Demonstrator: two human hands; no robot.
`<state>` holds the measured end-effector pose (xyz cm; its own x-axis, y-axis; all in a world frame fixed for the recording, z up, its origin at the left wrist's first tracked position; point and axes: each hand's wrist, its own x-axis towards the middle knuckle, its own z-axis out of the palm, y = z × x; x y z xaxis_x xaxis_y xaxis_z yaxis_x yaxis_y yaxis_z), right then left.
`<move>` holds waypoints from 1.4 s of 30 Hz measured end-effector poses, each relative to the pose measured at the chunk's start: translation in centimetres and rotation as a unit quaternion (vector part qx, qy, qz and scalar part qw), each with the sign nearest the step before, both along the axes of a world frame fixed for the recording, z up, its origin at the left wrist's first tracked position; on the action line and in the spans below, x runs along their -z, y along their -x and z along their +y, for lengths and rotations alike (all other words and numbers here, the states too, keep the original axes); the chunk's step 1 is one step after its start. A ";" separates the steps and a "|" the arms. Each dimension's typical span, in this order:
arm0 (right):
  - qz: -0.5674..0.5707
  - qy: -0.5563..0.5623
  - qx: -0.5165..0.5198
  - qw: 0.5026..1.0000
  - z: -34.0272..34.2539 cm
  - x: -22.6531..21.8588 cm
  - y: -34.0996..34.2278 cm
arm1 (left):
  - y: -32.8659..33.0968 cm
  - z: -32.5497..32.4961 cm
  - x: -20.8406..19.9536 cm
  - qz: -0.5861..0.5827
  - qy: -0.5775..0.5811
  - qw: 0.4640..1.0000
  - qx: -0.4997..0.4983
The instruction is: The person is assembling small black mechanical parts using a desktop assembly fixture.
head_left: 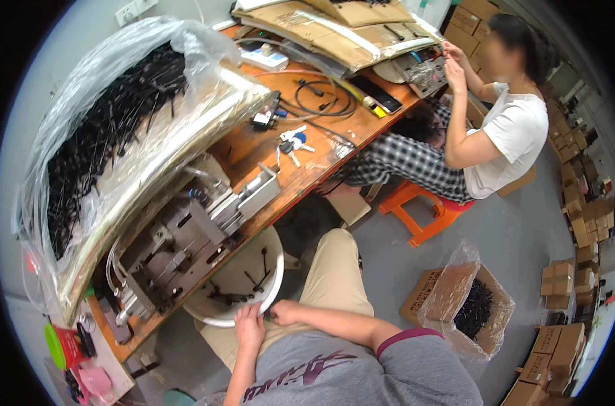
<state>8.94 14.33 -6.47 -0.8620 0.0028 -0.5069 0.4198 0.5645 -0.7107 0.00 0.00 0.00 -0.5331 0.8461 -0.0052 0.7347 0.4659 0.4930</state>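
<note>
My left hand (249, 326) is at the near rim of a white bucket (278, 260), its fingers bent together. Just beside it on the right, my right hand (285, 312) is closed in my lap, with a small dark bit showing at its fingertips. What either hand holds is too small to make out. Inside the bucket lie several black plastic parts (256, 277) with thin stems. Above the bucket, on the bench edge, stands a metal fixture (185, 237) with pneumatic cylinders and clear tubes.
A plastic-lined carton (84, 250) heaped with black parts fills the bench's left. Keys (294, 143), a black cable (324, 101) and a phone (375, 93) lie on the wooden bench (250, 159). A co-worker (500, 128) sits at right; a lined box (429, 298) of black parts stands on the floor.
</note>
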 end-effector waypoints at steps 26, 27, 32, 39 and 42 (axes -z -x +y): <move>-0.008 -0.060 -0.012 0.998 -2.7 -4.2 0.8 | -0.4 0.2 0.0 -0.003 -0.038 0.999 0.013; -0.009 -0.054 -0.012 0.998 -2.6 -4.6 0.8 | -0.5 0.1 -0.2 -0.005 -0.031 0.999 0.010; -0.004 -0.048 -0.020 0.999 -2.4 -5.3 0.7 | -0.8 0.4 -1.0 -0.012 -0.004 1.000 0.007; -0.013 -0.036 -0.031 0.999 -2.3 -5.1 0.9 | -0.9 0.4 -0.8 0.001 -0.009 1.000 0.016; -0.008 -0.039 -0.028 0.999 -2.3 -4.9 0.8 | -0.9 0.6 -0.7 -0.001 -0.012 1.000 0.021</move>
<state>8.13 12.05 -1.59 -0.8534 -0.0057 -0.5213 0.3971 0.6407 -0.6571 0.87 0.62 0.69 -0.4968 0.8678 0.0141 0.7522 0.4224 0.5057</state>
